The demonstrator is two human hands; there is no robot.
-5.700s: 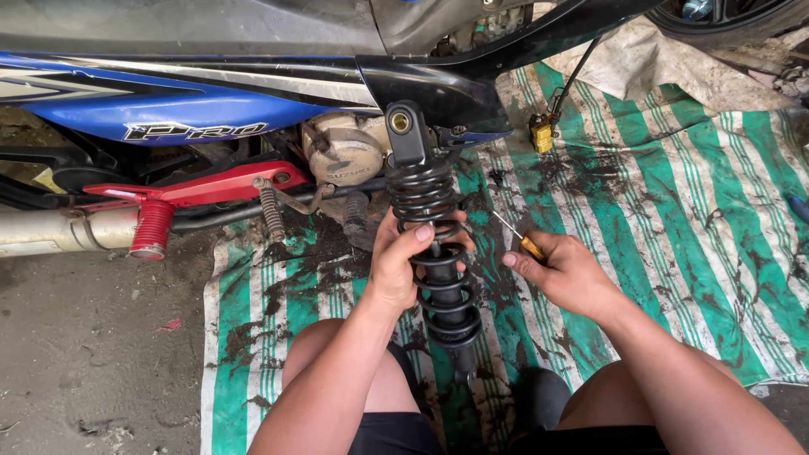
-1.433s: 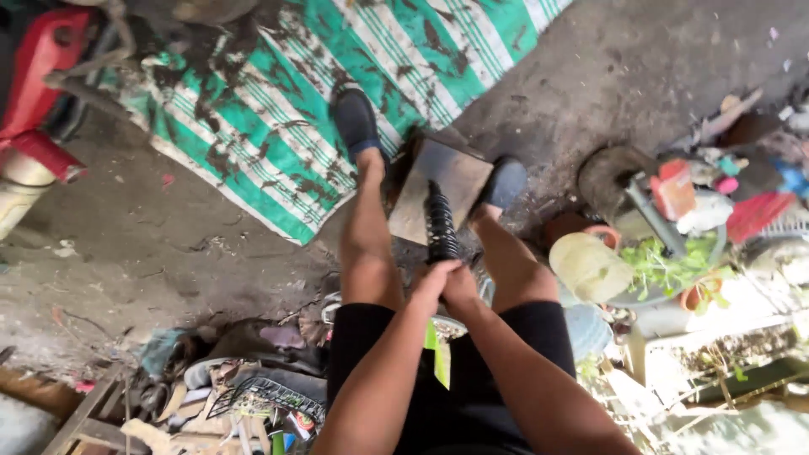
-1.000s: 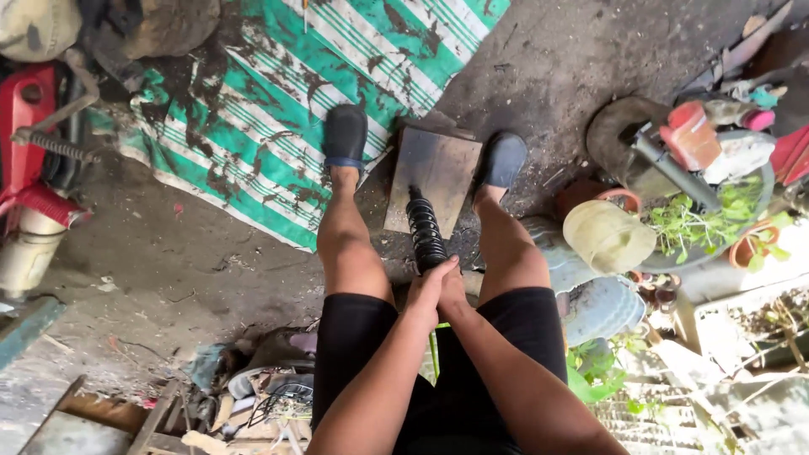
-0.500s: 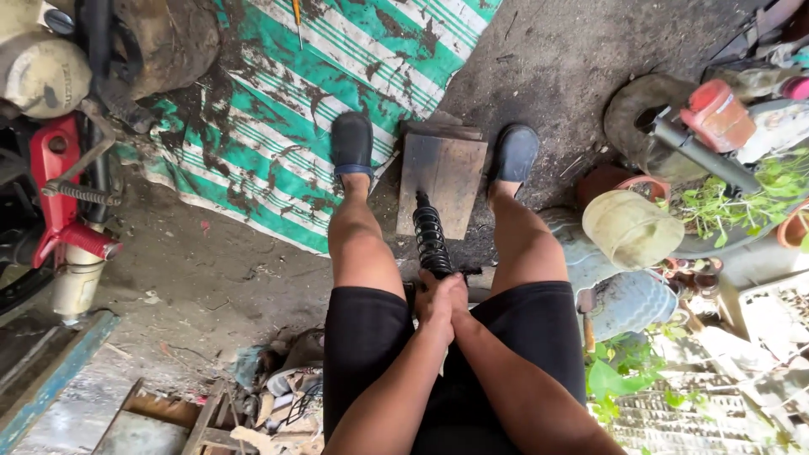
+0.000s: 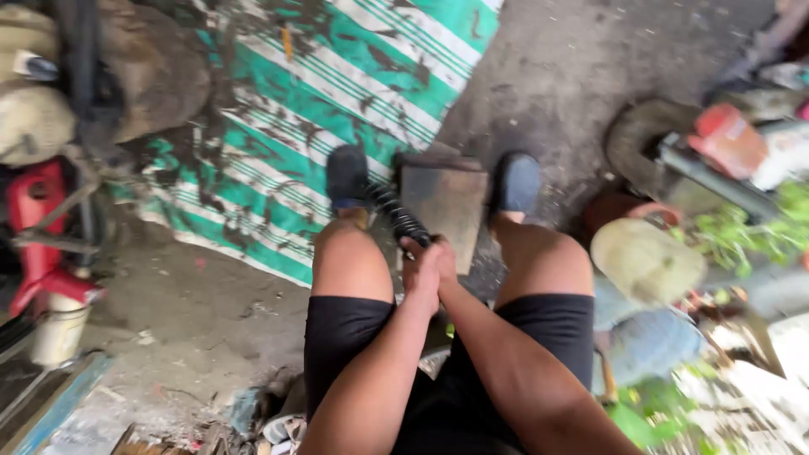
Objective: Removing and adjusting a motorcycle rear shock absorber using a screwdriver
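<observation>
I stand with both feet on the ground, looking down between my legs. My left hand [image 5: 419, 271] and my right hand [image 5: 442, 259] are clasped together around the top end of a black coil-spring shock absorber [image 5: 399, 216]. The shock leans to the left, its lower end down by my left shoe [image 5: 346, 175] and beside a flat brown block [image 5: 445, 200] lying on the ground between my feet. My right shoe [image 5: 516, 180] rests on the concrete to the right of the block. The picture is blurred by motion.
A dirty green-and-white striped tarp [image 5: 337, 101] covers the ground ahead. Red motorcycle parts [image 5: 38, 244] are at the left. Pots, plants and clutter [image 5: 674, 253] crowd the right, and scrap lies near my heels [image 5: 253, 413].
Earlier I crouched at the motorcycle holding the shock and a small tool. Now I stand over the block; within the last second the shock has tilted from upright toward my left foot.
</observation>
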